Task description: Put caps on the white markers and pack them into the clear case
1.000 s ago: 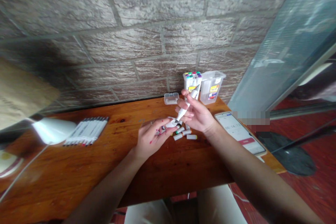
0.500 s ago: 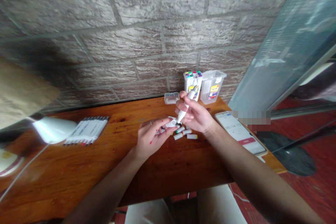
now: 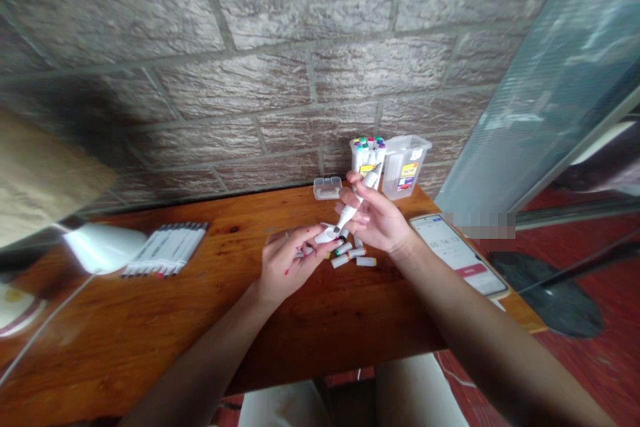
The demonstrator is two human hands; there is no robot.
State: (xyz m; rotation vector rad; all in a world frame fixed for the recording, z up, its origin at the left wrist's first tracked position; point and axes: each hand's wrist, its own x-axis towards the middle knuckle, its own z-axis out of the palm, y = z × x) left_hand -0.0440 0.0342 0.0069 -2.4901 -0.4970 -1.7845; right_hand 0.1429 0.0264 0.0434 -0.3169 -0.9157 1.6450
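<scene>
My right hand (image 3: 384,221) is closed around a white marker (image 3: 351,208), held slanting. Its bare dark nib points down and left. Between the thumb and forefinger of my left hand (image 3: 286,261) is a white marker cap (image 3: 325,236), its open end close to the nib; I cannot tell whether they touch. Red ink spots mark the left hand's skin. Beneath the hands, several loose white caps with coloured ends (image 3: 341,260) lie on the wooden table (image 3: 320,327).
Behind my right hand stand a clear box of colour-tipped markers (image 3: 357,155) and a second clear box (image 3: 400,163). A clear lid (image 3: 327,188) lies by the wall. At left are a row of markers (image 3: 167,250) and a white lamp (image 3: 105,248); a phone (image 3: 459,255) is at right.
The marker in my right hand has shifted slightly down and left, bringing its nib nearer the opening of the cap. My left hand has hardly moved.
</scene>
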